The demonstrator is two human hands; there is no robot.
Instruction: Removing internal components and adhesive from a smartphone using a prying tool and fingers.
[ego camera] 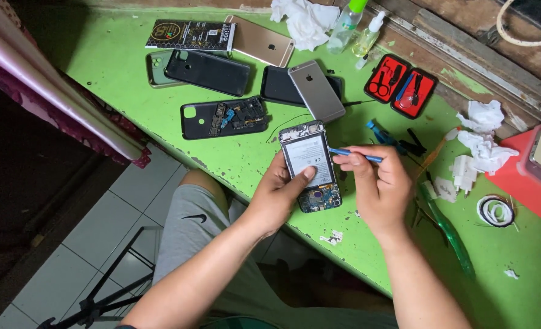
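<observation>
My left hand (277, 194) holds an opened phone (310, 164) with its back cover off, thumb pressed on the white battery; the circuit board shows at the lower end. My right hand (377, 183) grips a thin blue prying tool (355, 153), its tip touching the phone's right edge near the battery. Both hands hover over the near edge of the worn green table (130, 109).
On the table lie a black back cover with loose parts (221, 117), a dark phone case (206, 71), a grey phone (316, 90), a gold phone (262, 42), a red open tool kit (400, 85), crumpled tissues (304, 18), spray bottles (349, 24), a red box (529, 173), green tweezers (447, 228).
</observation>
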